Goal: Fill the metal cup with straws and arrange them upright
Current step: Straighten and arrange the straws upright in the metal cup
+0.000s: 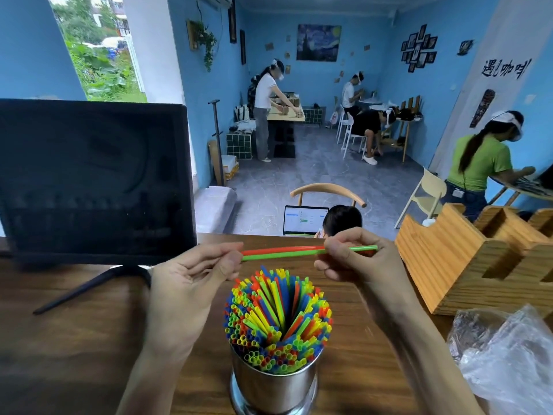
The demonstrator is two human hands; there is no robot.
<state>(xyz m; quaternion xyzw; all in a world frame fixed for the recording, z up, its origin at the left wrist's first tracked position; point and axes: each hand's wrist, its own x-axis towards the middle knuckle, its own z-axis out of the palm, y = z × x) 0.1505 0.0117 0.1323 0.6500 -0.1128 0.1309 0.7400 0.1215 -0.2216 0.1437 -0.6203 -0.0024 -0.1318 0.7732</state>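
Note:
A shiny metal cup (pixel 273 384) stands on the wooden table near the front edge, packed with several upright straws (pixel 278 319) in red, blue, green and yellow that fan outward with a gap in the middle. Above and behind the cup, two loose straws (pixel 281 253), one red and one green, lie level between my hands. My left hand (pixel 191 283) pinches their left ends with thumb and forefinger. My right hand (pixel 356 259) grips them near the right end, its fingers curled round them.
A dark monitor (pixel 92 181) on a stand fills the left side of the table. A slotted wooden organizer (pixel 466 265) stands at the right, with a crumpled clear plastic bag (pixel 505 360) in front of it. Several people work in the room beyond.

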